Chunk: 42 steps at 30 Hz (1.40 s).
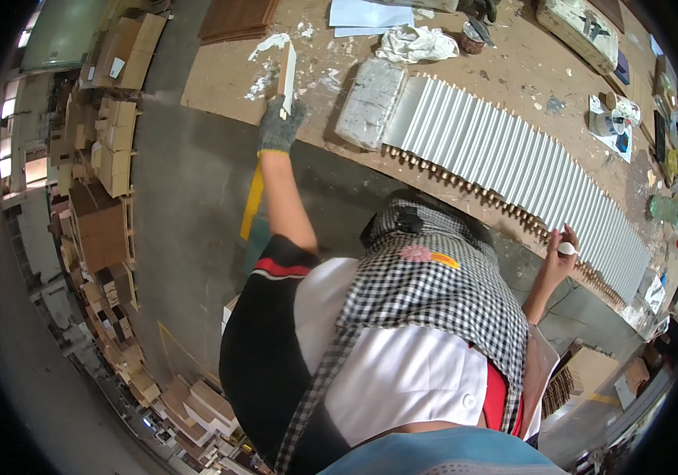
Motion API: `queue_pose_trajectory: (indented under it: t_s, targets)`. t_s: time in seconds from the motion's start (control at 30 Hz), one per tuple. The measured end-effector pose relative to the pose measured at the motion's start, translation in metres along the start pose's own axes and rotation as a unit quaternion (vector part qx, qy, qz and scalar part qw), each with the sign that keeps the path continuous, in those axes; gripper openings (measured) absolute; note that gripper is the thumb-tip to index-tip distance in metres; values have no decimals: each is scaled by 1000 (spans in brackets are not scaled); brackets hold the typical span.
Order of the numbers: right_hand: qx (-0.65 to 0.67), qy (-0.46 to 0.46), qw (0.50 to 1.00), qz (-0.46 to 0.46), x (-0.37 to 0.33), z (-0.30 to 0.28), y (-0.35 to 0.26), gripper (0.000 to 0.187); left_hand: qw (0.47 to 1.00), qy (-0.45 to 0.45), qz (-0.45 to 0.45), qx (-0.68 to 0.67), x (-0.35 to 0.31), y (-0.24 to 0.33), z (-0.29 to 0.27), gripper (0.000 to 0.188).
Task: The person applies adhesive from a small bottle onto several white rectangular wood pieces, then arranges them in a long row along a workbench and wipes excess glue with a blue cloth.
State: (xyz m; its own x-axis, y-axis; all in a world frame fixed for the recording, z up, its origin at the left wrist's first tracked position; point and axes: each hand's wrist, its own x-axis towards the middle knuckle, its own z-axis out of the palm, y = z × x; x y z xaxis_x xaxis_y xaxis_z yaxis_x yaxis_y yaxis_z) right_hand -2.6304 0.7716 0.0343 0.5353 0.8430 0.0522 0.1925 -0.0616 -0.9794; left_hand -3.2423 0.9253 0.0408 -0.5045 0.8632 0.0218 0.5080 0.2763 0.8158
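Observation:
My left hand, in a grey glove with a yellow cuff, is closed on a short wooden strip with a white face, which points away from me over the table's left end. My right hand is bare and closed around a small white object whose kind I cannot make out. It is at the near edge of a long row of white strips. They lie side by side, their light wood ends showing along both sides. A white-smeared block stands against the row's left end.
The brown worktable is spotted with white. A crumpled white cloth, white sheets, a small tub and brown boards lie along its far side. A green jar stands far right. Stacked cartons line the left floor.

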Motion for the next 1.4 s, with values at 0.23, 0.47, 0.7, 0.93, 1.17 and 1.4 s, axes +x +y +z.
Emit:
queue_pose_trajectory:
  t_s: [0.23,0.47,0.7,0.93,1.17,1.4]
  targets:
    - [55,-145,987,36,36,50,22,37,982,-55,142,108,-78,60,12,28]
    - [14,-341,940,-4,17,166,-58,40,928,-96,317,170,-60,53,18,72]
    - [-29,-367,930,-19,-7,298,-102,49,895,-178,384,139,-6,21,9,65]
    - [-15,-278,960,-4,-28,378,-92,62,792,-268,490,245,50,14,7,72]
    - [-7,-225,974,38,-36,390,-103,53,784,-378,461,171,75,76,2,62]
    - [-16,-240,969,52,-35,385,-76,53,716,-490,494,68,100,121,79,52]
